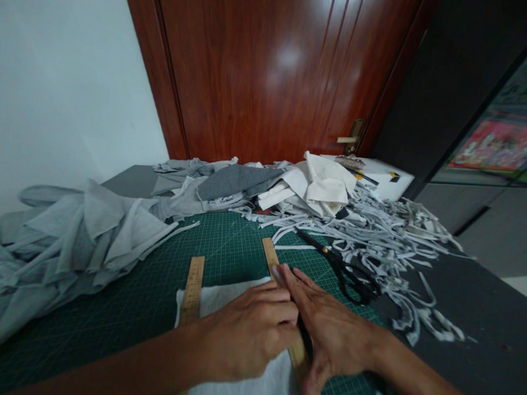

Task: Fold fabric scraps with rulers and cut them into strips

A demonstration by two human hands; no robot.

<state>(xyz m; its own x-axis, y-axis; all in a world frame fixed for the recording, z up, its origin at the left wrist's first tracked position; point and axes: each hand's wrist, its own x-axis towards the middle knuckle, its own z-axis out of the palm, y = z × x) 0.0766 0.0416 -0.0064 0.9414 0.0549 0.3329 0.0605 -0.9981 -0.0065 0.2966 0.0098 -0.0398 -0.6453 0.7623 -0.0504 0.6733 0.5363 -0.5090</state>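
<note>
A white wall [48,83] and a glossy red-brown wooden door [274,64] with a brass handle [351,138] close off the far side of the room, and a dark panel [455,79] runs down the right. Below them a dark bench [499,338] carries a green gridded cutting mat [146,298]. Grey fabric pieces [73,237] are heaped over the mat's left side, more grey and cream cloth [291,187] is piled at the far edge, and a tangle of narrow grey fabric strips [397,238] spreads over the right. A white box [384,173] stands behind the pile, its markings too small to read; the red poster [505,143] seen at the right is blurred beyond reading. On the mat lies a white fabric piece [228,298] between two wooden rulers: the left ruler [192,289] lies on its left edge, the right ruler [270,256] along its right edge. Black scissors [348,277] lie on the mat just beside the right ruler. The left hand [247,336] rests on the white fabric, its grip loosely curled and closed on nothing visible. The right hand [330,336] lies flat with fingers stretched out, pressing down on the right ruler, touching the left hand.
</note>
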